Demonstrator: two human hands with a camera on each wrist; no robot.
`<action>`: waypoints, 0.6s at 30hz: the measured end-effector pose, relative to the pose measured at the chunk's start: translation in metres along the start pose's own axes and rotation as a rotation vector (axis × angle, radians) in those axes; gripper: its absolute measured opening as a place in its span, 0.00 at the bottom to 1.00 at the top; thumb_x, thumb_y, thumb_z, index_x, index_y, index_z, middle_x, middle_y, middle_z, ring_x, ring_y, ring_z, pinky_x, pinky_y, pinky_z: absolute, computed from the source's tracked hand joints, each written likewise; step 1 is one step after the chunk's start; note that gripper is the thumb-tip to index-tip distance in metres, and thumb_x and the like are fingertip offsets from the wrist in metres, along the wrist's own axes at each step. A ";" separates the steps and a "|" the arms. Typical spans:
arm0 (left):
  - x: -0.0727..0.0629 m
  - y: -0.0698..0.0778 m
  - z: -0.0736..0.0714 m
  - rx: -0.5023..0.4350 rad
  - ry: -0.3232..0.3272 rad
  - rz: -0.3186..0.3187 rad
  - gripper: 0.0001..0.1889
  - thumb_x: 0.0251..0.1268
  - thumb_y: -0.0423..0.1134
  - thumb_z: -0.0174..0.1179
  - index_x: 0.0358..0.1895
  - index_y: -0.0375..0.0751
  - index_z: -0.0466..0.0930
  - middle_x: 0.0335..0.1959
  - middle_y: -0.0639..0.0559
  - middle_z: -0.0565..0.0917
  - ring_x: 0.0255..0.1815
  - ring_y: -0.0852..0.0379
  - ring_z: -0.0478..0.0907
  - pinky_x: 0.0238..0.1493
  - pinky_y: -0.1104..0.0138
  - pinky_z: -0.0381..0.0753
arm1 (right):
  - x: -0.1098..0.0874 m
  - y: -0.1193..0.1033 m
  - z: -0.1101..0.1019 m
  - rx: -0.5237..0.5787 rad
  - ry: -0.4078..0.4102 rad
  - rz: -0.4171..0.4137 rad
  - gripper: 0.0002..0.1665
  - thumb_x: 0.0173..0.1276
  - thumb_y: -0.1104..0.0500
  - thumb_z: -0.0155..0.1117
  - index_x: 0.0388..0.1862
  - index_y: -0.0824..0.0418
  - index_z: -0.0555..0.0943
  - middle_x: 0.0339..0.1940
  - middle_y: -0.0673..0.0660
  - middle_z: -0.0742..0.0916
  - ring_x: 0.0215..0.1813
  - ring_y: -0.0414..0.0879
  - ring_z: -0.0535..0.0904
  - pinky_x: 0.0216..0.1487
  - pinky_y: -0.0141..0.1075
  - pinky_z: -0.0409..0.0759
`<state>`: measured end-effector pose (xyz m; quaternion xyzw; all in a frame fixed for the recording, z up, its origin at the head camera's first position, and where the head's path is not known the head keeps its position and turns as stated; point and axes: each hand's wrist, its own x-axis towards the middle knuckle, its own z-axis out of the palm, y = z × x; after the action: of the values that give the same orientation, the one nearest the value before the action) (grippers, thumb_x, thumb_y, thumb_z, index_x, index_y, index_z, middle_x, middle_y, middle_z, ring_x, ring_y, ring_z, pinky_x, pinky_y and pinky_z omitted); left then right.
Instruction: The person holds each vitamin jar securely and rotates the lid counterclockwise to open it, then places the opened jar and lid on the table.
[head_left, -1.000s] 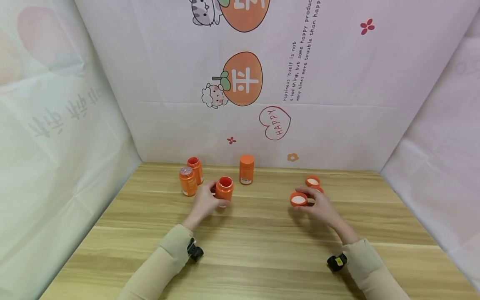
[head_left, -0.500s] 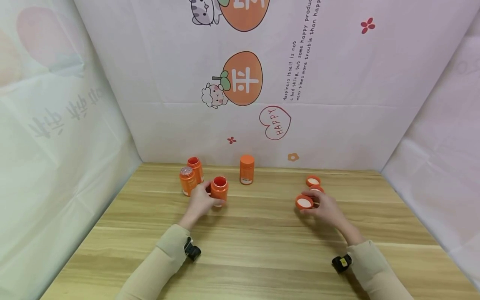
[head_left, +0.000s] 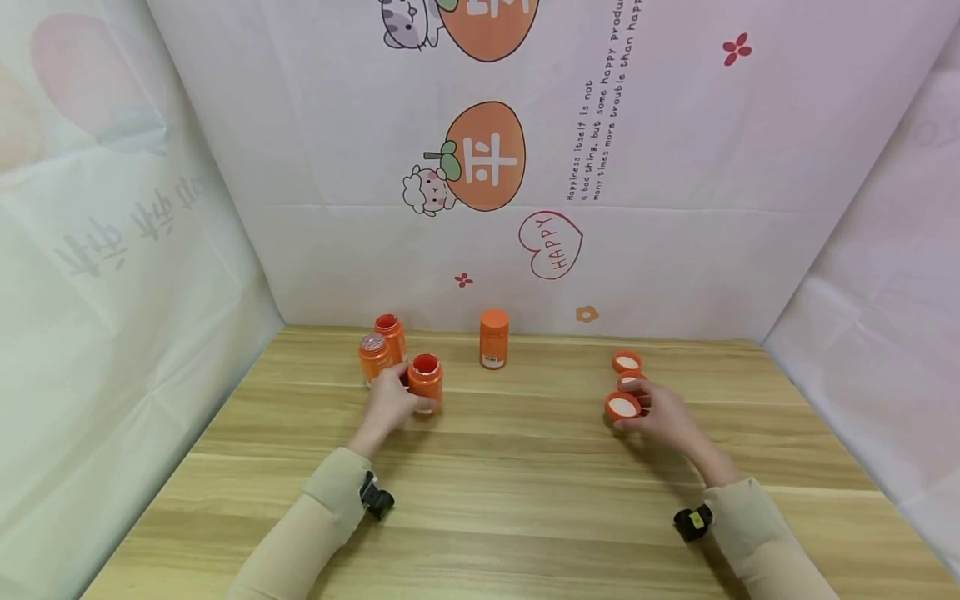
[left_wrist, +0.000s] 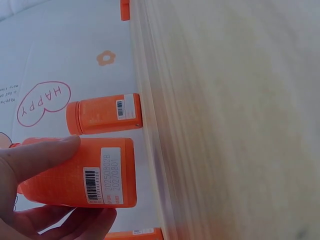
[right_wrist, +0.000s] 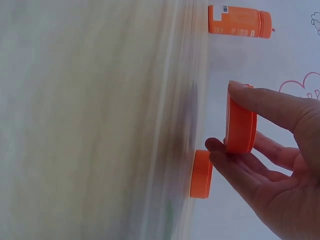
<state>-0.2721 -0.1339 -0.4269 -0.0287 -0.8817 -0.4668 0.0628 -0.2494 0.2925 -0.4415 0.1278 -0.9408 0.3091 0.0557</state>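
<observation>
My left hand (head_left: 391,402) grips an uncapped orange bottle (head_left: 426,385) round its body, its red inside showing at the mouth. In the left wrist view the bottle's barcode label faces the camera, thumb on one side and fingers on the other. My right hand (head_left: 663,417) pinches an orange screw cap (right_wrist: 241,120) by its edge between thumb and fingers, white inner face up in the head view. Just behind that hand lie two more caps, the far one (head_left: 627,361) in full view and the nearer one (head_left: 632,379) partly covered by the fingers.
Left of the held bottle stand an orange bottle with a silvery top (head_left: 374,354) and an open orange bottle (head_left: 391,333). A capped orange bottle (head_left: 493,340) stands near the back wall. White printed sheeting (head_left: 360,250) encloses the wooden table (head_left: 525,500) at the back and sides.
The left hand has moved left with its bottle, toward the two standing bottles. The right hand has shifted right and slightly nearer with its cap, beside the other caps.
</observation>
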 end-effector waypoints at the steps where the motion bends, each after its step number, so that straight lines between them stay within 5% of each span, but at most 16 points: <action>1: 0.000 -0.001 -0.001 0.003 0.001 -0.001 0.32 0.35 0.30 0.76 0.52 0.34 0.78 0.49 0.42 0.83 0.50 0.47 0.78 0.58 0.53 0.73 | 0.000 0.001 -0.001 -0.004 -0.001 -0.001 0.36 0.50 0.58 0.77 0.56 0.70 0.74 0.51 0.71 0.81 0.51 0.64 0.80 0.50 0.53 0.77; 18: 0.002 -0.013 -0.018 0.003 0.014 -0.051 0.29 0.37 0.28 0.74 0.51 0.32 0.78 0.49 0.39 0.83 0.50 0.45 0.78 0.58 0.53 0.73 | -0.003 0.010 -0.009 -0.029 -0.023 0.002 0.35 0.49 0.59 0.77 0.54 0.71 0.74 0.49 0.70 0.82 0.48 0.63 0.80 0.48 0.53 0.77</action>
<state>-0.2741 -0.1557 -0.4271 -0.0030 -0.8824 -0.4671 0.0570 -0.2493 0.3061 -0.4399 0.1294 -0.9459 0.2938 0.0464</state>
